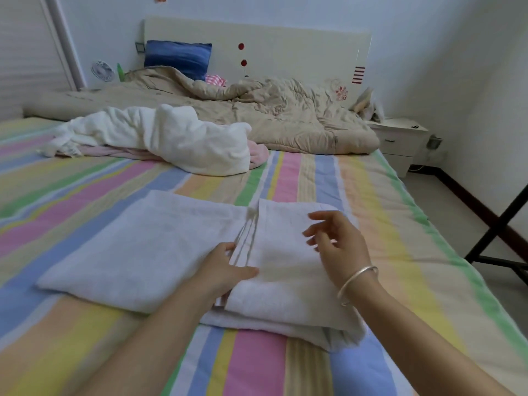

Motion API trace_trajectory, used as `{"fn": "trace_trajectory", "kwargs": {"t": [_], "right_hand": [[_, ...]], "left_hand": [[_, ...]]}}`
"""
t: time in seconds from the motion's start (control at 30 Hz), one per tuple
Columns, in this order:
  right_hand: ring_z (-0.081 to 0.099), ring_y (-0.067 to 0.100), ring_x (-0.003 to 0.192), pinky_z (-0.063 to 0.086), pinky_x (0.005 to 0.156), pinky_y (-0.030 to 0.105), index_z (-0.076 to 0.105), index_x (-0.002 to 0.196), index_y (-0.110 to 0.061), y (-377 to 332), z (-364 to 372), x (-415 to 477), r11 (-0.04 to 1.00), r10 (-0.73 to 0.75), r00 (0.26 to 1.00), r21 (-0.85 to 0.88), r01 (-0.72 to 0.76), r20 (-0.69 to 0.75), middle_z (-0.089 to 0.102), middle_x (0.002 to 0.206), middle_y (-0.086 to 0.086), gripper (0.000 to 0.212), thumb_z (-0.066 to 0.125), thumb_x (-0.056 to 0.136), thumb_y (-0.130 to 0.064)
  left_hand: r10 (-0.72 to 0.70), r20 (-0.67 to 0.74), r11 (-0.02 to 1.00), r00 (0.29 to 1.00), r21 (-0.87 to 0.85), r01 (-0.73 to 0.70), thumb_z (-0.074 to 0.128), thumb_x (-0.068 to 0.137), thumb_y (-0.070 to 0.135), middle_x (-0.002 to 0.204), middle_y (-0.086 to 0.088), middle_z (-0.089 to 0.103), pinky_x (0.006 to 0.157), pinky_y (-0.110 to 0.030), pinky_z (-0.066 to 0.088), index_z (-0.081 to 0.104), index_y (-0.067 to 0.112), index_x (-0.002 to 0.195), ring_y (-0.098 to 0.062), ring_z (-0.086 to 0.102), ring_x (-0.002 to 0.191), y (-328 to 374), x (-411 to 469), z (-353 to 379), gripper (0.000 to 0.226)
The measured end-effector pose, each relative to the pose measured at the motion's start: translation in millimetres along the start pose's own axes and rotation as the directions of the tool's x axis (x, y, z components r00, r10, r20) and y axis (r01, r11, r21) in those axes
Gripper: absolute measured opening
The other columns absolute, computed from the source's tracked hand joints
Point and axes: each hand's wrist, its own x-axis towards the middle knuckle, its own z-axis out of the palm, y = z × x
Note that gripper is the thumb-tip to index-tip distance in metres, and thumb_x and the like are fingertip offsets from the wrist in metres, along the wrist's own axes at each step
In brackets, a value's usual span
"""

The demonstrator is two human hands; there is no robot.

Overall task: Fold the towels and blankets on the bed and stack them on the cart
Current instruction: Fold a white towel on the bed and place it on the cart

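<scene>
So the white towel (160, 247) is lying on the near half of the bed (85, 190), partway folded, with its right-side flap lying over the middle. The left hand (225, 267) is resting right at that flap's edge, thumb on top of it. Honestly I can't tell if its grip is actually pinching the edge or just pressing down. The right hand (337, 244) is hovering just above the flap, grip released, fingers spread, holding nothing.

My take on doing this fold well: keep the left hand pinning that edge so the layers aren't sliding, smooth the flap flat with the right palm, then bring the left side over so the edges are lining up square. Terry is probably going to bunch if it's rushed.

Counting: one towel being folded, one messy white heap (177, 138) further up (can't tell how many pieces are in it), one pink cloth (258, 152) peeking out under it, one beige quilt (285, 115), one blue pillow (177, 55). A black frame (497, 235) is showing at the right edge, possibly the cart, not sure.
</scene>
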Motion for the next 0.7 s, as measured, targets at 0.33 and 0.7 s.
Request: {"fn": "trace_trajectory", "kwargs": {"t": [0.33, 0.7], "right_hand": [[0.020, 0.015, 0.145, 0.018, 0.116, 0.029, 0.032, 0.148, -0.032, 6.6, 22.7, -40.4, 0.669, -0.146, 0.763, -0.505, 0.545, 0.630, 0.027, 0.156, -0.008, 0.083, -0.002, 0.084, -0.072], [0.038, 0.022, 0.130, 0.029, 0.105, 0.033, 0.053, 0.127, -0.028, -13.8, 69.9, -22.6, 0.688, 0.091, 0.890, -0.674, 0.268, 0.447, 0.048, 0.137, 0.001, 0.054, 0.019, 0.096, -0.056]], "left_hand": [[0.099, -0.260, 0.990, 0.961, -0.071, -0.121, 0.071, 0.085, 0.023, 0.094, 0.001, 0.070, 0.080, -0.040, 0.057, 0.065, 0.018, 0.105, -0.017, 0.069, 0.087, -21.2, -34.9, -28.2, 0.021], [-0.318, 0.016, 0.529, 0.948, -0.827, 0.191, 0.058, 0.095, 0.020, 0.127, -0.022, 0.057, 0.097, -0.045, 0.049, 0.044, -0.004, 0.133, -0.034, 0.057, 0.118, -70.9, -86.8, -145.5, 0.047]]}}
